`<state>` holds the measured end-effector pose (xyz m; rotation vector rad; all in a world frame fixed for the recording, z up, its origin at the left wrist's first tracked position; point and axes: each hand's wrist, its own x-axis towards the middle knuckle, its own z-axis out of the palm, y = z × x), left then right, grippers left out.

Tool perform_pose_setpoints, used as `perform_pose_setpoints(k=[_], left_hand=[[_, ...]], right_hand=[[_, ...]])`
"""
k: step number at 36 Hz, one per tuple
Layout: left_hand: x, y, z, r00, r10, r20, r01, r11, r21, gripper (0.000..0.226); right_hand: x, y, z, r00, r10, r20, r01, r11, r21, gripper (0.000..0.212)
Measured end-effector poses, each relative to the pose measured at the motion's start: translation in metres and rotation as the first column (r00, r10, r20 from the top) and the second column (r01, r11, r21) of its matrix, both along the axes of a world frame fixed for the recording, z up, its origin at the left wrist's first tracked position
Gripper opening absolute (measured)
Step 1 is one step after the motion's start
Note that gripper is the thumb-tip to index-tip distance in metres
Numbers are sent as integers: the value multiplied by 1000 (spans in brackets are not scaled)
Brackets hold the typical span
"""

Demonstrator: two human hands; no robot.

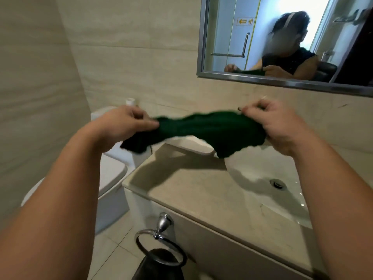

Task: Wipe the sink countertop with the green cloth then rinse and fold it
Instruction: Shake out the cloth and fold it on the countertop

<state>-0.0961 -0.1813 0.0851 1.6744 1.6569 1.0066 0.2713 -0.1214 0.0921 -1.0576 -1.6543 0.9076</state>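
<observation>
Sagging between both hands (pixel 129 122), rumpled green cloth (pixel 210 128)

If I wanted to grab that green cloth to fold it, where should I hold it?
Probably by its two ends, from above, as the left hand and right hand do now. The cloth hangs stretched between them with its middle sagging, so the ends let it spread flat.

You hold a dark green cloth (pixel 210 128), knitted and matt, its texture softened by blur. The countertop (pixel 201 195) below is pale veined stone, smooth with a soft sheen; the sink (pixel 282 199) is glossy and smooth. The towel ring (pixel 159 237) and mirror frame (pixel 201 37) are metal, polished and brushed respectively. Wall tiles (pixel 131 47) look smooth, semi-gloss. The toilet (pixel 113 170) is glossy white.
</observation>
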Motion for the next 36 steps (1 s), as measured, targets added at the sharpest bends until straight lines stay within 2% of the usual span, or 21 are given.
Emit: perform_pose_setpoints(k=[1,3,5,7,10,13,15,17,21,28,33,36], left_hand=[[-3,-2,-8,995,-71,-64,61,986,-155,32],[-6,-6,-28,969,-226,-100,164,891,-423,22],[-5,-11,-46,950,-309,-46,225,779,-585,10],[-9,-10,-61,946,-325,-5,246,727,-641,18],[-19,-2,-71,954,-291,-73,190,773,-605,21],[-21,10,-74,964,-168,-207,51,879,-474,16],[-19,19,-76,967,-76,-242,-26,920,-392,9],[-16,26,-80,971,-1,-240,-85,934,-346,10],[-11,31,-89,966,11,-257,-117,909,-400,19],[-8,37,-92,924,-82,-373,-92,900,-426,10],[-10,40,-96,868,-123,-480,-102,904,-415,14],[-11,41,-93,870,-129,-477,-111,890,-443,20]], right_hand=[[1,-6,-9,990,75,122,-61,992,-114,11],[5,-14,-27,925,234,301,-121,929,-350,11],[9,-18,-44,869,356,343,-141,843,-519,9],[12,-16,-58,846,420,329,-146,776,-614,9],[15,-9,-73,878,376,297,-112,763,-636,8],[13,5,-82,928,227,296,-15,816,-578,18],[10,16,-90,947,130,295,49,846,-531,17],[5,25,-98,961,43,273,100,867,-489,14],[-8,42,-119,961,-75,267,194,870,-454,15],[-19,52,-143,977,-38,210,173,718,-674,21],[-7,50,-134,984,-3,176,131,680,-721,24],[-4,49,-129,986,35,163,103,642,-760,28]])
